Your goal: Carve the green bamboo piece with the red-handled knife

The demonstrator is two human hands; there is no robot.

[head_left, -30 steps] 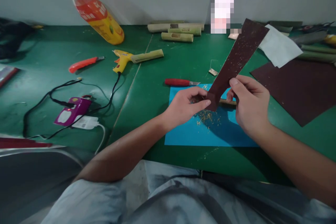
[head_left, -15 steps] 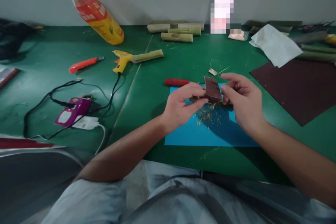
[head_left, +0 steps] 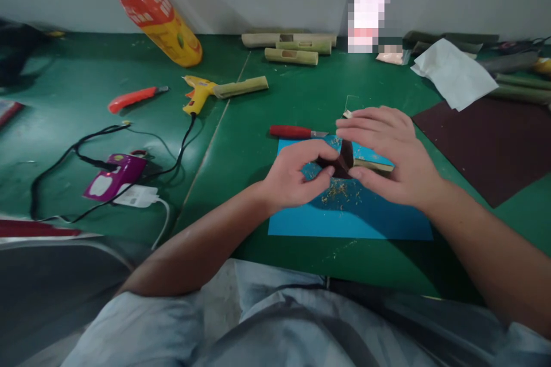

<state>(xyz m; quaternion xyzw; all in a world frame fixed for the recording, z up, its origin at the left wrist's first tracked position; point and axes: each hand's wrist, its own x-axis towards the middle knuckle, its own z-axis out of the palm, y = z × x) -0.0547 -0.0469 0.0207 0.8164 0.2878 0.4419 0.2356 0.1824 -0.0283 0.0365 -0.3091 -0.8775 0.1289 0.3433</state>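
Note:
My left hand (head_left: 297, 175) pinches a dark brown strip of sandpaper (head_left: 344, 159) that is folded small over a thin bamboo stick (head_left: 373, 164). My right hand (head_left: 390, 155) curls round the same folded sandpaper from the right, thumb below and fingers above. The stick's pale end pokes out past my right thumb. Both hands hover over a blue sheet (head_left: 365, 221) dusted with fine shavings (head_left: 340, 190).
A red-handled knife (head_left: 295, 132) lies just behind the blue sheet. A large brown sandpaper sheet (head_left: 495, 146) and white paper (head_left: 454, 74) lie right. Left are a yellow glue gun (head_left: 196, 97), orange cutter (head_left: 133, 99), purple power strip (head_left: 114, 175) with cables, bottle (head_left: 161, 20), bamboo pieces (head_left: 290, 49).
The long sandpaper strip that stood up toward the back right has been folded down and wrapped over the stick. My right hand has closed over it.

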